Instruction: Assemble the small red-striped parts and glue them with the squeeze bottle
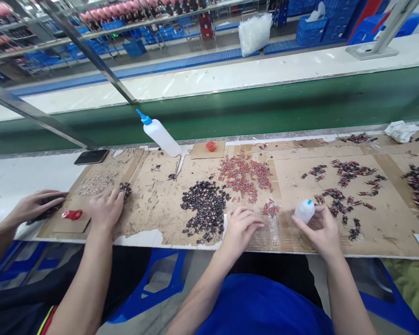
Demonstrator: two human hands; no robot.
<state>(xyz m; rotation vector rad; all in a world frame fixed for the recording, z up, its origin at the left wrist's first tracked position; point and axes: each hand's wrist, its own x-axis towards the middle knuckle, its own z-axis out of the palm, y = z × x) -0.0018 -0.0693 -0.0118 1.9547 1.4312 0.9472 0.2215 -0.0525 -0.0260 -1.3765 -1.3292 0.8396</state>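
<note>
The small white bottle [303,211] is held above the cardboard by the right hand [323,228], its teal tip turned upward; the hand is closed round it, thumb on one side and fingers on the other. The left hand [240,228] is rested low over the cardboard, its fingers loosely bent; whether anything is pinched there cannot be told. Between the two, a small cluster of red parts [270,208] is seen, with a larger red spread [246,174] beyond it and a heap of black parts [206,209] beside the left hand.

For good handling, the bottle is best gripped lightly, so that nothing is squeezed out by accident, and the tip is best kept clear of the loose pieces. Each part is better lifted singly, and the piles are better left unmixed.

To the right, red-and-black pieces [352,174] are scattered. The counter [7,172] is covered largely by worn cardboard [289,181], on which a larger blue-tipped bottle [161,136] and a red cap [211,146] are set. A co-worker's hands [106,204] are placed farther left. Behind a green panel [230,109], blue crates [310,30] and racks are seen
</note>
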